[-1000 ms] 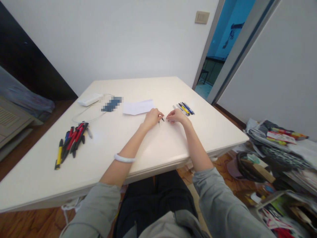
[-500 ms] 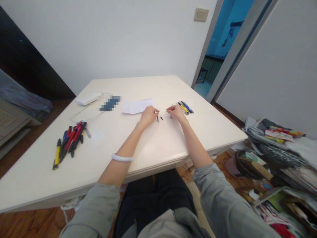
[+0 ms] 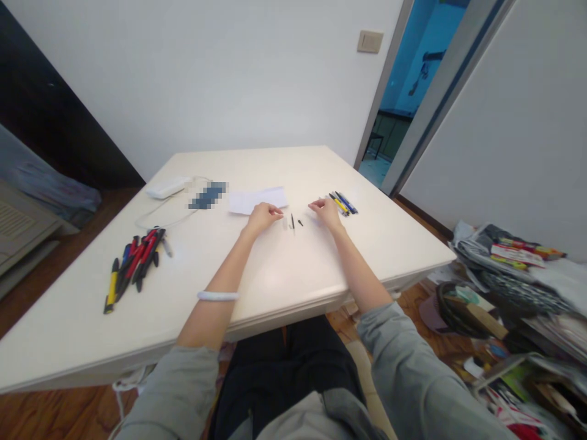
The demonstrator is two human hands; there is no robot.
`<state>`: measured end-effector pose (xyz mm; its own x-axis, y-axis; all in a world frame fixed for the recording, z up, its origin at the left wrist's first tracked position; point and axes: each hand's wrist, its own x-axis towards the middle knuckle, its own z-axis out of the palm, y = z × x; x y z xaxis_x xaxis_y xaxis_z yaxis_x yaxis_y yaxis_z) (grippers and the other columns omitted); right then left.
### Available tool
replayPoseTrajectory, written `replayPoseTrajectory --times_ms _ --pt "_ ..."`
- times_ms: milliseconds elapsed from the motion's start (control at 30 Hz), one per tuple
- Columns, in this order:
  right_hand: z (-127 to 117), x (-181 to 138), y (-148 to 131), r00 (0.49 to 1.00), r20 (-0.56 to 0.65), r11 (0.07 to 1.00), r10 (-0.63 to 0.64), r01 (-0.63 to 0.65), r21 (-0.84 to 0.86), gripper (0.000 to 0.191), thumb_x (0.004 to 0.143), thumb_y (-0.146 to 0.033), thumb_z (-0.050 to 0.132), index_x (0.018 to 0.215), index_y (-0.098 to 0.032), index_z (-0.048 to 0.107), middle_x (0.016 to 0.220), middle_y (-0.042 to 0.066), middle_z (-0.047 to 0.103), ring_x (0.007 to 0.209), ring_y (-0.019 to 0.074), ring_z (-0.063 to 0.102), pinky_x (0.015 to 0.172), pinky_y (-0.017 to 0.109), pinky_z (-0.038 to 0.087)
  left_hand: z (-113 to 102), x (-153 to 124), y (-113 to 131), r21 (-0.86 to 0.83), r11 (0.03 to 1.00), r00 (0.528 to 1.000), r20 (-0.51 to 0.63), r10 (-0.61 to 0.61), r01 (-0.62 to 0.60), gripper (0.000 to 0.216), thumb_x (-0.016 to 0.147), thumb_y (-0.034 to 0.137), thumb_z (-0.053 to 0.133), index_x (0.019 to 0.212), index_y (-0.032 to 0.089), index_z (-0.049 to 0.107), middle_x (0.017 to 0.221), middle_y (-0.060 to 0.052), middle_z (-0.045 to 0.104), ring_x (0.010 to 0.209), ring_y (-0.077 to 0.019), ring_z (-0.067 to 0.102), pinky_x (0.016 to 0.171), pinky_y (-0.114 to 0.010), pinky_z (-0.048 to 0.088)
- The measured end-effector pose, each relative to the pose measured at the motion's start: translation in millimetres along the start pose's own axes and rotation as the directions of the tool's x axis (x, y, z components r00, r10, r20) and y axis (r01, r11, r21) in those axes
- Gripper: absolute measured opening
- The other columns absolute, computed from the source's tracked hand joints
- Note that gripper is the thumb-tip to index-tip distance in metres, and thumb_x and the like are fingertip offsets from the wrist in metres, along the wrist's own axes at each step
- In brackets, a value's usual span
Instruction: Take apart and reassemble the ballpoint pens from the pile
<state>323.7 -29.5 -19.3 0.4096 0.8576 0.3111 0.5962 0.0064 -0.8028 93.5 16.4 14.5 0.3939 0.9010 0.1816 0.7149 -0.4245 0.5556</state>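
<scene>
My left hand (image 3: 265, 217) is low over the white table, just left of a row of small pen parts. Its thumb and fingertips point right, a little apart, and nothing shows between them. Beside these fingertips is a short clear tube (image 3: 285, 223). To the right of the tube lie a thin black pen refill (image 3: 293, 220) and a small black pen tip (image 3: 300, 223). On the far side of the parts, my right hand (image 3: 326, 212) has thumb and forefinger pinched together. Whatever they hold, if anything, is too small to make out.
Several pens (image 3: 343, 203) lie together just beyond my right hand. A sheet of white paper (image 3: 257, 198) is behind my left hand. A pile of red, black and yellow pens (image 3: 137, 260) is at the left, with a cabled white box (image 3: 169, 187) farther back.
My left hand has drawn back to the left, away from the refill, and the clear tube now shows. My right hand stays almost where it was. The view has tilted up slightly.
</scene>
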Motion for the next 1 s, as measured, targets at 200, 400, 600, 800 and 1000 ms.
replayPoseTrajectory --times_ms 200,400,600,800,1000 --pt "-20.1 12.1 12.4 0.979 -0.075 0.948 0.19 -0.164 0.272 0.013 0.079 -0.018 0.064 0.083 -0.012 0.075 0.072 0.006 0.073 0.058 0.0141 0.063 0.061 0.025 0.051 -12.5 -10.6 -7.9 -0.033 0.999 1.0 -0.007 -0.019 0.018 0.019 0.076 0.026 0.075 0.09 0.018 0.084 0.07 -0.003 0.069 0.07 -0.0187 0.061 0.07 -0.028 0.042" --pt "-26.7 14.0 18.7 0.972 -0.089 0.951 0.219 -0.193 0.242 0.017 0.076 -0.017 0.065 0.087 -0.012 0.077 0.071 0.005 0.072 0.059 0.015 0.062 0.066 0.027 0.053 -16.1 -16.9 -17.3 -0.085 0.996 1.0 -0.013 -0.024 0.023 0.019 0.074 0.029 0.075 0.087 0.019 0.084 0.063 0.0 0.067 0.063 -0.0162 0.055 0.066 -0.028 0.039" --pt "-31.2 10.2 23.0 0.975 -0.222 0.98 0.025 -0.068 -0.187 0.029 0.08 -0.023 0.068 0.107 -0.018 0.077 0.123 0.013 0.069 0.118 0.0289 0.061 0.105 0.044 0.044 -11.3 -17.7 -19.5 -0.155 0.988 1.0 -0.018 -0.003 0.0 0.024 0.07 0.033 0.077 0.087 0.017 0.083 0.059 0.001 0.062 0.06 -0.0144 0.051 0.063 -0.027 0.037" --pt "-23.2 9.1 27.0 0.98 -0.166 0.917 0.108 -0.163 -0.364 0.055 0.079 -0.038 0.08 0.131 -0.025 0.066 0.159 0.012 0.042 0.148 0.0341 0.035 0.121 0.059 0.016 -9.7 -19.7 -18.4 -0.177 0.984 1.0 -0.012 0.028 -0.03 0.032 0.072 0.041 0.076 0.091 0.016 0.083 0.058 0.001 0.061 0.058 -0.0139 0.049 0.061 -0.027 0.036" --pt "-21.0 13.8 31.4 0.982 -0.117 0.887 0.15 -0.186 -0.423 0.06 0.08 -0.046 0.079 0.135 -0.027 0.064 0.16 0.013 0.041 0.148 0.0395 0.033 0.119 0.065 0.014 -8.2 -21.2 -13.2 -0.155 0.988 1.0 -0.013 0.007 -0.008 0.03 0.074 0.038 0.073 0.093 0.017 0.083 0.066 -0.001 0.067 0.06 -0.0146 0.052 0.062 -0.027 0.038"
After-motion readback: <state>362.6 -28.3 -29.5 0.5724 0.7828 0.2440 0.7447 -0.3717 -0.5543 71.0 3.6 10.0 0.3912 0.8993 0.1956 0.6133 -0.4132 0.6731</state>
